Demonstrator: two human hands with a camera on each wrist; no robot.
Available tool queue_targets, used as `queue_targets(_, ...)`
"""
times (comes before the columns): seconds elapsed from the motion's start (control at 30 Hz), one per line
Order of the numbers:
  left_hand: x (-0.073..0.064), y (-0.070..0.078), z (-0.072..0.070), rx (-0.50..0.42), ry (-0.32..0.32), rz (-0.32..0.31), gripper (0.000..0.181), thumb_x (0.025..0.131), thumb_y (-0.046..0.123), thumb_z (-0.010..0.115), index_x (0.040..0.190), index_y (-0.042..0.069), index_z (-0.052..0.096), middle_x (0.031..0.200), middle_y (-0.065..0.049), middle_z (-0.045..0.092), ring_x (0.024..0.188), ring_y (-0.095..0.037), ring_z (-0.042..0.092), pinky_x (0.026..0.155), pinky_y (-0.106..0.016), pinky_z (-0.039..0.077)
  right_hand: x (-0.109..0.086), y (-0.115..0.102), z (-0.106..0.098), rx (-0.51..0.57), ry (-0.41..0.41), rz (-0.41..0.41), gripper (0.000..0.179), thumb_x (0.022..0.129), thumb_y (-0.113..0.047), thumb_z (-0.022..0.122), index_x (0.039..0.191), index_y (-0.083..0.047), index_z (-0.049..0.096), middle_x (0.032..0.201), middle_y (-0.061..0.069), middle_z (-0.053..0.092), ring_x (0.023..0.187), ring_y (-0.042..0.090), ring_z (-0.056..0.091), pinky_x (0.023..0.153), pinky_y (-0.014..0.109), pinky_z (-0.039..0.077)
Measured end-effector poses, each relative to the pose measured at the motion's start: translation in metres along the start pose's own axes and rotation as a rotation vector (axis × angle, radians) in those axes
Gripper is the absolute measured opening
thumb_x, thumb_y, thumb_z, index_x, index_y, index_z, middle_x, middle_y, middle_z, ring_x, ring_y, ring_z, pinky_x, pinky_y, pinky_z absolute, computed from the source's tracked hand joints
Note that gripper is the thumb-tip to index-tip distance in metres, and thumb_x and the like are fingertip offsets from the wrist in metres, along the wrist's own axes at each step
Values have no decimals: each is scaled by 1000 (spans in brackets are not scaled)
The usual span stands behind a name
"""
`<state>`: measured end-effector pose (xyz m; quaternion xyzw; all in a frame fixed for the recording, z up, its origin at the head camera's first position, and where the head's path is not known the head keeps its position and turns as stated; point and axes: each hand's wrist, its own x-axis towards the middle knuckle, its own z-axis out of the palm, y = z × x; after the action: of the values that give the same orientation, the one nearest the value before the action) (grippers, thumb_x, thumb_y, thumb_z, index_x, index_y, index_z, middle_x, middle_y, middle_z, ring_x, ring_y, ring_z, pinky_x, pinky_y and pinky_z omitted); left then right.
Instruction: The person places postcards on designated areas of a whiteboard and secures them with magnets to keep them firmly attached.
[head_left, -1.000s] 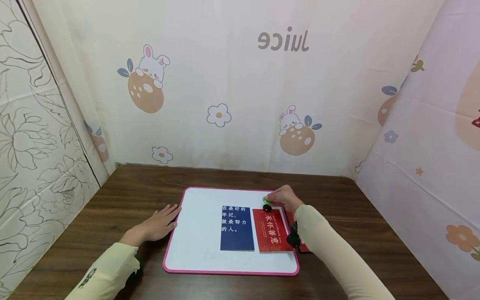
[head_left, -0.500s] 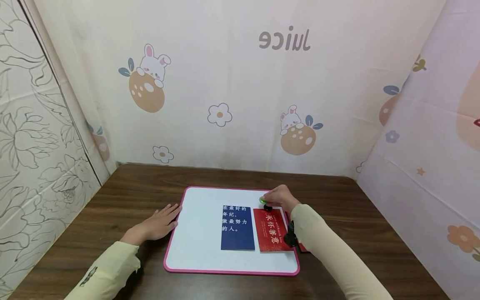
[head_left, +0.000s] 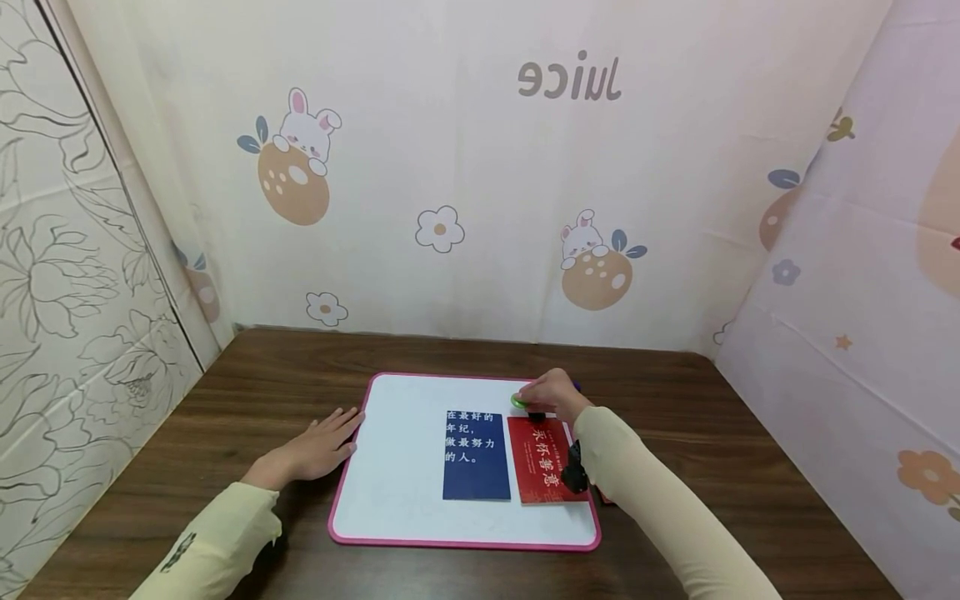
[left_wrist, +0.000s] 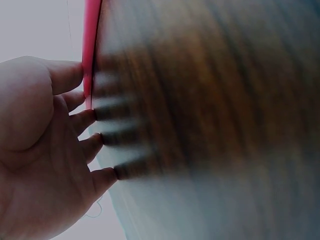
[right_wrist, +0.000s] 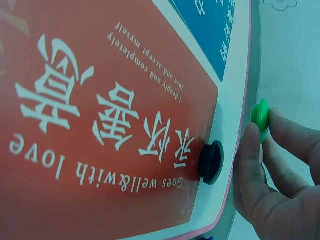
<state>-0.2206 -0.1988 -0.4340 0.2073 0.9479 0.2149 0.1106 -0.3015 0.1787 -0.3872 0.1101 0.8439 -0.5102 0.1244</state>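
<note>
A whiteboard [head_left: 397, 475] with a pink rim lies on the table. My left hand [head_left: 318, 446] rests at its left edge, and in the left wrist view the fingertips [left_wrist: 102, 175] lie along that edge. My right hand [head_left: 558, 393], over the board's far right part, pinches a round green magnet [right_wrist: 262, 120] between thumb and fingers. On the board, a red card [head_left: 534, 471] with white lettering lies right of a dark blue card [head_left: 476, 479]. A black magnet [right_wrist: 211, 162] sits at the red card's top edge, just beside the right hand.
Past the board's right edge, mostly hidden by the right forearm, shows a bit of another red piece [head_left: 606, 499]. A small blue thing [head_left: 577, 387] peeks out behind the right hand. The brown wooden table [head_left: 675, 400] ends at a printed curtain [head_left: 375, 275].
My right hand has slid a little to the left with the green magnet, passing beyond the black magnet and partly covering it. The left hand has stayed at the board's edge.
</note>
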Motion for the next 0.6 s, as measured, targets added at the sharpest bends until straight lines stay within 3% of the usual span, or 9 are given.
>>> queue_targets(0.23,0,1,-1,3,8,2,55,100,21,47,147,-3,30,150,-29,25,138,-49,15,105,-67,11,0,-4,6,0,-15,6,17,88,-7,69,99,5,71,92,15,70,77,22,67,78,33,54)
queue_targets(0.6,-2,3,-2,-7,13,8,54,100,20,47,146,-3,31,149,-29,26,137,-50,16,105,-67,11,3,-3,16,-18,-15,14,22,86,-7,71,104,6,69,94,16,69,80,23,67,78,35,54)
